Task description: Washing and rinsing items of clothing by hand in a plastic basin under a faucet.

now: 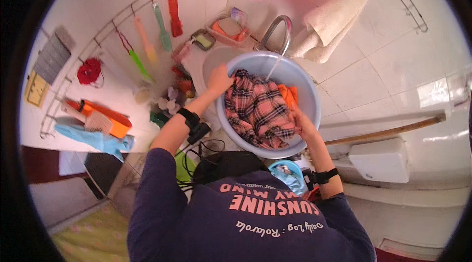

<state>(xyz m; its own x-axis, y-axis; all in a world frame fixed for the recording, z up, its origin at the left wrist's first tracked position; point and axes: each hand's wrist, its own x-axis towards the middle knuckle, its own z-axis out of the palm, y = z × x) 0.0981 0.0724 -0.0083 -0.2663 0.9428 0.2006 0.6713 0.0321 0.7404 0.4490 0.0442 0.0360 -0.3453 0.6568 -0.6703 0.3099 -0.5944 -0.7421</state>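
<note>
A pink-and-black plaid garment (269,105) lies bunched in a light blue plastic basin (312,88). At its upper left edge, my left hand (220,80) pinches the fabric by the basin's rim. My right hand (303,125) grips the garment's right side, fingers partly hidden in the cloth. An orange cloth (290,94) shows beside the plaid, just above my right hand. From a curved chrome faucet (287,31), a stream of water (274,67) runs into the basin. The basin rests over a white sink (214,59), which it partly covers.
A soap dish (203,39) and a clear plastic box (229,31) stand behind the sink. Brushes, including a red one (174,15), hang from a wall rack at left. A beige towel (332,22) hangs right of the faucet. Below is a small blue bucket (285,164) holding cloth.
</note>
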